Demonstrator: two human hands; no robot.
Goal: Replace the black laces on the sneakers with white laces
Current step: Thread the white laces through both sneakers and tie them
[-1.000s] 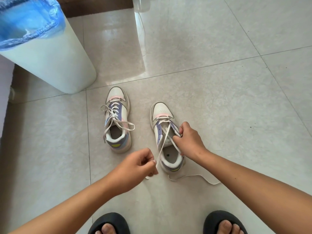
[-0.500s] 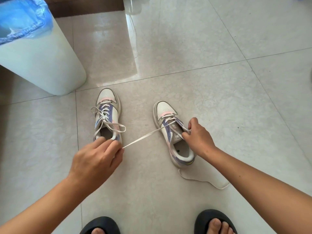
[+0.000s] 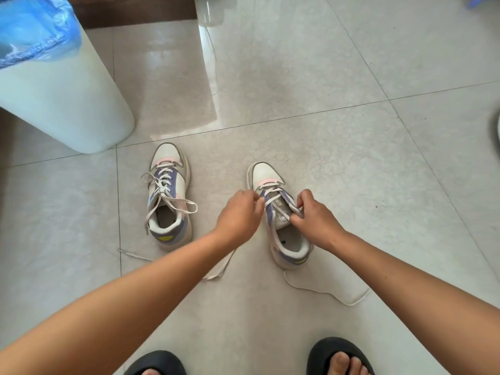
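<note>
- The tiled floor carries everything; a white bin stands far off to my left, away from the work.
- The left sneaker lies toe away from me, already threaded with a white lace, its ends loose.
- The right sneaker lies the same way, long axis running from me toward its toe, directly between my hands.
- My left hand sits against the shoe's left flank, fingers curled and pinching the white lace near the upper eyelets.
- My right hand is on the opposite flank, pinching the lace at the eyelet row there.
- Both hands are equally near; I judge the next threading runs across the tongue, side to side.
- The slack tails trail on the floor toward my feet.
</note>
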